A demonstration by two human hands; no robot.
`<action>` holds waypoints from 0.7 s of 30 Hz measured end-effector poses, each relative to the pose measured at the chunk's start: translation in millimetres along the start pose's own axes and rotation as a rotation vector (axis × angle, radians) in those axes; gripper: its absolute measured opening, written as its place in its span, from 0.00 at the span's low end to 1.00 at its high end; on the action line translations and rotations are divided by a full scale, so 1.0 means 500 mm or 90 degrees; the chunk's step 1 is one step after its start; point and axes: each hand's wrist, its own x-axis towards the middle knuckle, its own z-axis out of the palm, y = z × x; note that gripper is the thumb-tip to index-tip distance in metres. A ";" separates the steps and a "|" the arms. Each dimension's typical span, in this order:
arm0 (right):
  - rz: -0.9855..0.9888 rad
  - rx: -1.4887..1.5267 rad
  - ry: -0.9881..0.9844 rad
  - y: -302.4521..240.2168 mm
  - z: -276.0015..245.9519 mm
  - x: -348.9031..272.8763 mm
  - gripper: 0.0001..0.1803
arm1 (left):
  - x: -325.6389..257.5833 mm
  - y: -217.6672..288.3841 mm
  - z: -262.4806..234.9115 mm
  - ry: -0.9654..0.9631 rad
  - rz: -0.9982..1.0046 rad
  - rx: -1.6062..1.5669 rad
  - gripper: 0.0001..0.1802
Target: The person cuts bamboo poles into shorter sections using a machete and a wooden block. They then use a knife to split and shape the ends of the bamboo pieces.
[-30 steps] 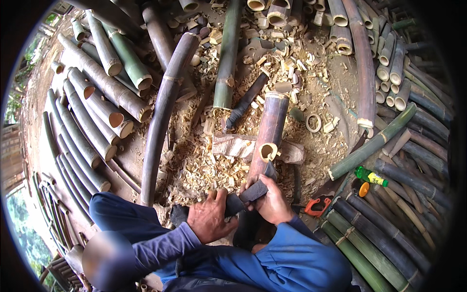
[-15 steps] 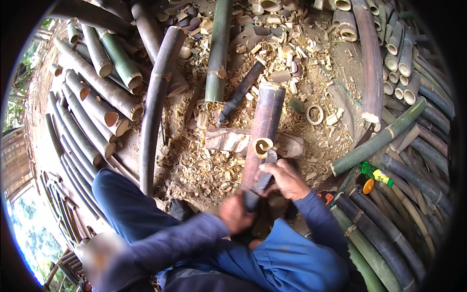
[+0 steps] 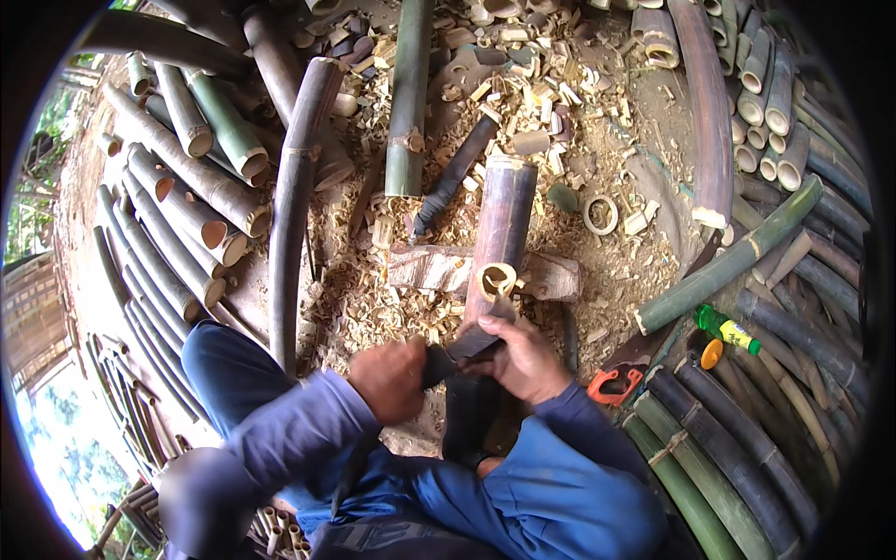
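Observation:
A dark brown bamboo tube [image 3: 505,219] lies propped across a rough wooden block [image 3: 434,269], its far end pointing away from me. An opening with a pale cut rim [image 3: 483,280] shows in its upper side. Just nearer to me, a knife [image 3: 474,343] slants over the tube, its tip by that opening. My left hand [image 3: 388,381] is closed round the knife's dark handle. My right hand [image 3: 528,362] grips the blade, thumb on top and fingers curled round it. The hands and knife hide part of the tube's near end.
Pale shavings and offcuts cover the ground. Beyond the block lies a dark-wrapped tool [image 3: 455,177], beside a green bamboo pole [image 3: 407,103]. A bamboo ring [image 3: 600,215] and an orange-handled saw [image 3: 614,384] lie to the right, near a green bottle [image 3: 726,329]. Bamboo poles are stacked on both sides.
My left hand has moved left and slightly up with the handle, so the knife lies at a flatter slant. The right hand has shifted slightly left and down. More of the orange saw handle shows.

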 end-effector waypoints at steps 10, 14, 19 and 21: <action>-0.109 -0.411 0.109 -0.012 0.020 -0.029 0.14 | 0.019 0.003 0.275 0.171 0.032 -0.501 0.42; 0.070 -0.284 0.075 -0.037 0.062 0.049 0.12 | 0.025 -0.081 0.231 0.199 -0.070 -0.694 0.35; -0.026 0.020 -0.040 -0.027 0.048 0.067 0.15 | -0.016 -0.030 -0.071 0.201 -0.125 -0.125 0.18; -0.055 0.083 -0.069 -0.029 0.045 0.056 0.17 | -0.012 -0.007 -0.092 0.292 -0.042 0.056 0.09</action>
